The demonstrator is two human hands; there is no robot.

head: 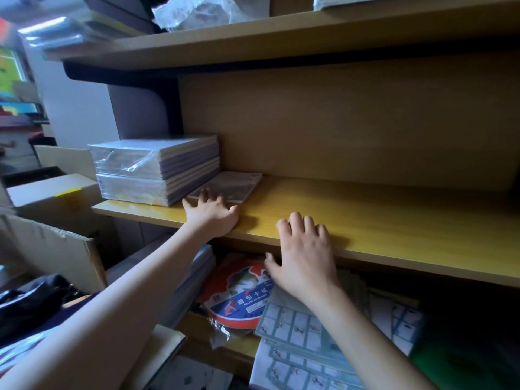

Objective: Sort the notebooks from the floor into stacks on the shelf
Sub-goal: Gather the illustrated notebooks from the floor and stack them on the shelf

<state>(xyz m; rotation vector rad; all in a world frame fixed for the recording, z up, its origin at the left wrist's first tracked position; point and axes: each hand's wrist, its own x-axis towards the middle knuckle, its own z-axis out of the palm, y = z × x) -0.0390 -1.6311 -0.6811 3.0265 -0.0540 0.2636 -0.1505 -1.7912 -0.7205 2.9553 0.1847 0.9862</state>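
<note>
A tall stack of plastic-wrapped notebooks (152,170) stands at the left end of the yellow wooden shelf (394,220). Right beside it lies a single flat grey notebook (233,184). My left hand (212,213) rests palm down on the shelf with fingers spread, its fingertips touching the near edge of that grey notebook. My right hand (305,254) hovers over the shelf's front edge, fingers apart and holding nothing.
The shelf board stretches bare to the right of the grey notebook. Below it lie a round red and blue card pack (239,299) and gridded sheets (309,333). Cardboard boxes (53,192) stand at the left. An upper shelf (253,38) holds wrapped items.
</note>
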